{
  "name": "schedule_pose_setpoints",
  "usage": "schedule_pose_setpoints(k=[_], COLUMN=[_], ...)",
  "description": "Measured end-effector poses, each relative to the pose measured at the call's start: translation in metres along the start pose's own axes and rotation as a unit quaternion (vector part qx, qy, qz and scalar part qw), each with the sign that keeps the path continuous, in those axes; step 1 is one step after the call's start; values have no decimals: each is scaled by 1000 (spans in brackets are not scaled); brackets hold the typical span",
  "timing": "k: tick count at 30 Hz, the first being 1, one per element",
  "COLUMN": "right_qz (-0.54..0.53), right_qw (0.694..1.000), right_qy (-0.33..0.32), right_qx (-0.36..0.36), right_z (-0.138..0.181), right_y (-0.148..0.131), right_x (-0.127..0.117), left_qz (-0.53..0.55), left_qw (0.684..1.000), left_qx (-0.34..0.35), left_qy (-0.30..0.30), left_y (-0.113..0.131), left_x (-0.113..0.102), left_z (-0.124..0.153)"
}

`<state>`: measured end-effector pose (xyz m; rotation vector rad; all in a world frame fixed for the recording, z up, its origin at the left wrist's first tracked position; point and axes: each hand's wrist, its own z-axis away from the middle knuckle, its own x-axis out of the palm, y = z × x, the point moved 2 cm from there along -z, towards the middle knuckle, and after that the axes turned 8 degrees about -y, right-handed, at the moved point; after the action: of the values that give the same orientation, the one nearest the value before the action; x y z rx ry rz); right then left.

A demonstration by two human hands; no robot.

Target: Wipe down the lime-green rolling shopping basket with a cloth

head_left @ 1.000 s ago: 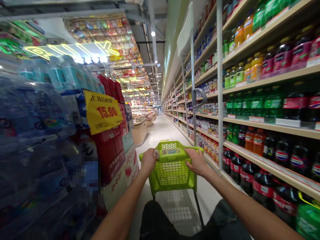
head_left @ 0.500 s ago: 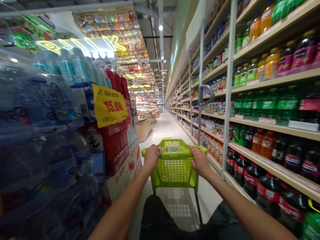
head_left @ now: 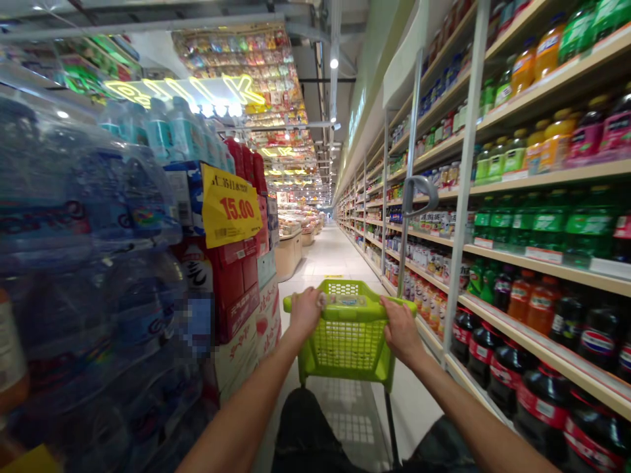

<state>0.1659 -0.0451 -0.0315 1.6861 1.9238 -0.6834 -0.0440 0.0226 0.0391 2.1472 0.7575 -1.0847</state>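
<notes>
A lime-green shopping cart [head_left: 348,341] with a meshed basket stands straight in front of me. My left hand [head_left: 305,312] is closed around the left part of its handle. The right part of the handle is wrapped by my right hand [head_left: 400,327]. Between my hands a small label panel [head_left: 348,300] shows on the handle bar. Both forearms reach forward, and my knees show below the basket. No goods can be made out in the basket through its mesh.
Close on the left rise shrink-wrapped water bottles [head_left: 89,223] and stacked drink cartons [head_left: 236,289] with a yellow price sign [head_left: 231,207]. Drink shelves [head_left: 542,253] line the right side; a grey loop handle [head_left: 421,196] juts from a post. The pale aisle floor [head_left: 328,253] runs ahead between them.
The view has swung slightly left, so shelves, stacks and cart appear further right. Both hands keep their hold on the cart handle.
</notes>
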Motion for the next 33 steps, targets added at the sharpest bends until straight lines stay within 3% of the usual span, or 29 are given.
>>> schedule_pose_setpoints(k=[3,7,9,12,15,17,19,22,24,25,27,31,33], right_qz=[4,6,0,-24,-49,-58,-58,-44,-31,-26,-23,-29,-31], right_qw=[1000,1000,1000,999,998,997,997,998,998,998,999,998,998], right_qy=[21,26,26,27,34,42,47,48,46,43,37,48,60], right_qx=[19,7,-6,-9,5,20,27,2,-19,-25,-28,-16,-8], right_z=[0,1,2,2,1,0,0,2,3,3,3,3,2], right_y=[-8,-11,-9,-6,-11,-17,-21,-21,-17,-15,-12,-17,-22], right_x=[3,6,5,1,0,2,4,6,5,5,4,7,10], left_qz=[-7,0,1,-7,-22,-39,-42,-24,-23,-24,-26,-28,-22], left_qw=[1000,998,994,995,999,996,997,998,992,991,993,994,990], left_qx=[-14,66,106,102,-21,-72,-52,61,122,133,108,-56,-86], left_qy=[11,-7,-16,-12,25,40,38,24,23,24,32,91,106], left_y=[-3,63,82,59,6,-9,4,51,70,68,42,-37,-43], left_x=[-2,38,50,41,13,4,11,38,49,50,40,4,-1], left_z=[2,-9,-12,-6,4,6,5,0,-1,1,7,23,25])
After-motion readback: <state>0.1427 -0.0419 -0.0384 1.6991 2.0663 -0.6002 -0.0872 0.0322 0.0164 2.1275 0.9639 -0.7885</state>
